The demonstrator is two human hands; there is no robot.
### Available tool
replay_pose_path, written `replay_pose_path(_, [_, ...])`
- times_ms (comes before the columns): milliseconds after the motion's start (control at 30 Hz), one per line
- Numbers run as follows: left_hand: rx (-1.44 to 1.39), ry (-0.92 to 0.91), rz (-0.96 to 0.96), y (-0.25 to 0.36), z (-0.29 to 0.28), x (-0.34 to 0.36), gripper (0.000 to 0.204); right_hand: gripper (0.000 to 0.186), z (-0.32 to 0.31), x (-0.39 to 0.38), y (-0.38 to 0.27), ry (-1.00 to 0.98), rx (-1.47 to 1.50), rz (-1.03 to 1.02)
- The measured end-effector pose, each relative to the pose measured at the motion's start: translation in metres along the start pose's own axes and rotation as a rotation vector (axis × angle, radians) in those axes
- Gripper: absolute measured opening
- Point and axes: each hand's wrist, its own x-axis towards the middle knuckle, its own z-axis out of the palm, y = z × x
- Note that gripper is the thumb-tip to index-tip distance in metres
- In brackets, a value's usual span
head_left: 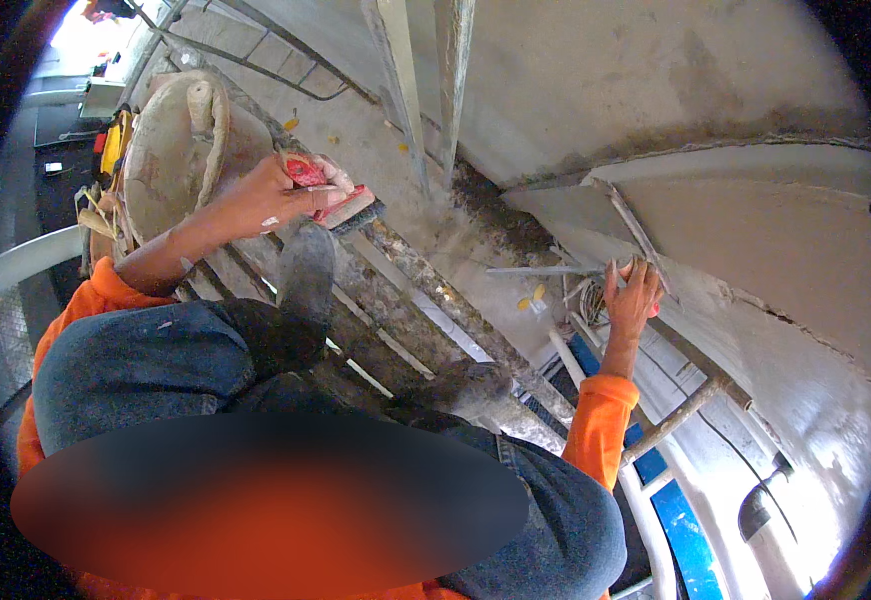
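Note:
My left hand [318,188] is closed round the red handle of a brush [348,212], whose dark bristles point down above the planks. Close to that forearm stands a plaster-smeared tub [168,170], its rim caked. Over at the right, my right hand [632,292] is closed on a trowel [541,270]. Its thin metal blade juts out to the left, seen nearly edge-on, and a bit of red handle shows beside the fingers. This hand is next to the lower wall, by a ledge of grey plaster [756,200].
I crouch on rough, plaster-stained planks [436,290] with gaps between them. Two upright posts [453,80] rise ahead, near a metal ladder-like frame [276,60]. Wooden poles [676,420] and white pipes [656,520] stand at lower right. Yellow-handled tools [113,150] sit beside the tub.

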Motion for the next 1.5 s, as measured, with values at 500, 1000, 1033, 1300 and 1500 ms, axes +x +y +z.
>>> replay_pose_path(500, [0.110,0.063,-0.038,0.004,-0.002,-0.002,0.027,0.052,0.051,-0.011,0.013,-0.233,-0.180,0.103])
replay_pose_path(1000, [0.343,0.122,1.124,0.028,0.035,0.046,0.031,0.042,-0.141,0.007,-0.186,-0.769,0.854,0.411])
replay_pose_path(1033, [0.305,0.057,1.089,0.029,0.042,0.049,0.030,0.042,-0.147,0.010,-0.198,-0.793,0.900,0.465])
replay_pose_path(1300, [0.360,-0.027,0.983,0.018,0.107,0.076,0.019,0.038,-0.187,0.009,-0.229,-0.798,0.940,0.487])
replay_pose_path(1500, [0.419,0.091,0.696,-0.022,0.113,0.114,0.023,0.043,-0.227,-0.010,-0.218,-0.888,0.975,0.515])
